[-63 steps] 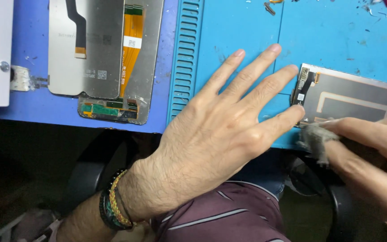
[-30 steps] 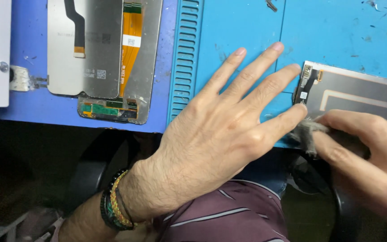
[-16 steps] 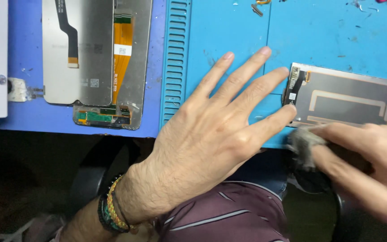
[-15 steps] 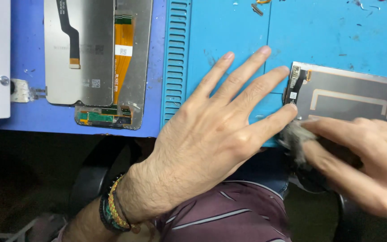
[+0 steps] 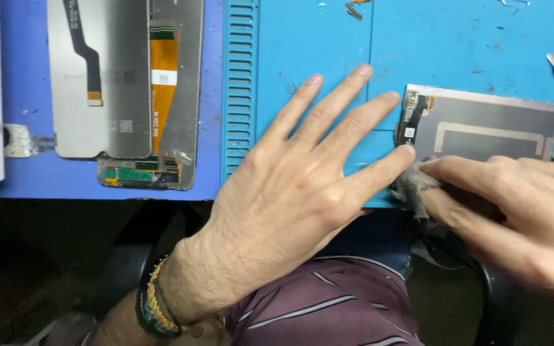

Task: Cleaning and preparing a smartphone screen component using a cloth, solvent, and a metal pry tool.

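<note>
Looking down from the head cam, the left hand (image 5: 290,192) lies flat with fingers spread on the blue mat (image 5: 315,45), steadying the phone screen (image 5: 482,122) at its near edge, while the right hand (image 5: 520,205) pinches a grey cloth (image 5: 411,186) against the screen's corner.

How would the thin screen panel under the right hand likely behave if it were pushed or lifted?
The screen panel looks thin and flat, so it is probably light and would slide easily on the smooth blue mat. The left hand touches its corner, perhaps bracing it while the right hand presses a grey cloth on it. Likely fragile if bent.
</note>
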